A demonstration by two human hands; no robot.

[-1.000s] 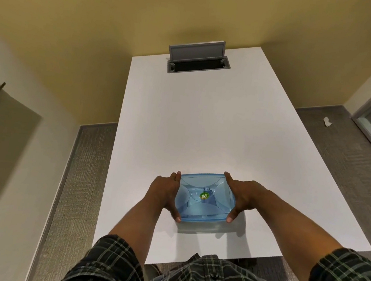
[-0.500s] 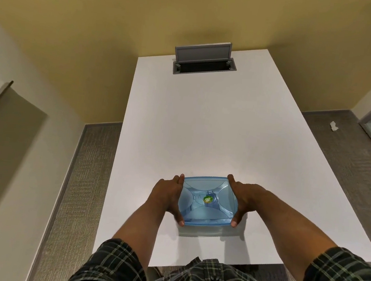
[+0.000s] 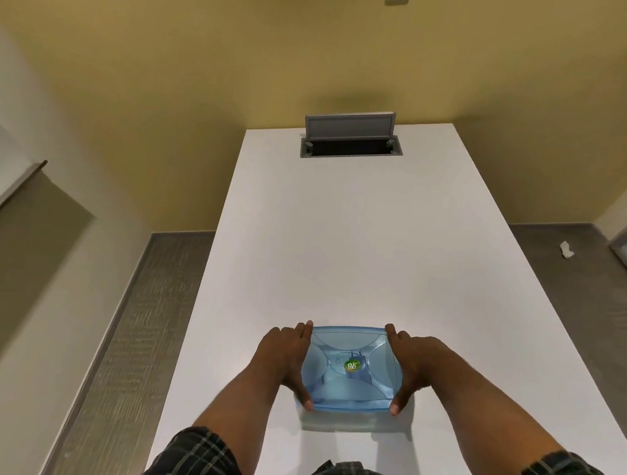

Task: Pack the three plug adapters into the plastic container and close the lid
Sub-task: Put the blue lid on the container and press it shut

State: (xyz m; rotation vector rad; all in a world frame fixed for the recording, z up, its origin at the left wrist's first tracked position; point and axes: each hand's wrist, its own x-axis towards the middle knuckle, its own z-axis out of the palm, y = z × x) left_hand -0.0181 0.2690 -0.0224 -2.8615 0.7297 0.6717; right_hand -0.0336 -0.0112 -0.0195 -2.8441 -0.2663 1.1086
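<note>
A blue translucent plastic container (image 3: 348,368) with its lid on sits near the front edge of the white table (image 3: 342,240). A small green and yellow sticker marks the middle of the lid. My left hand (image 3: 283,358) grips its left side and my right hand (image 3: 414,368) grips its right side, thumbs at the near corners. No plug adapters can be made out; the lid hides what is inside.
An open grey cable hatch (image 3: 349,136) is set into the far end of the table. Carpeted floor runs along both sides, with a scrap of white paper (image 3: 567,249) on the right. A yellow wall stands behind.
The view has tilted up, so the container and hands sit lower and the wall switch appears. Both hands keep the same grip on the container's sides.
</note>
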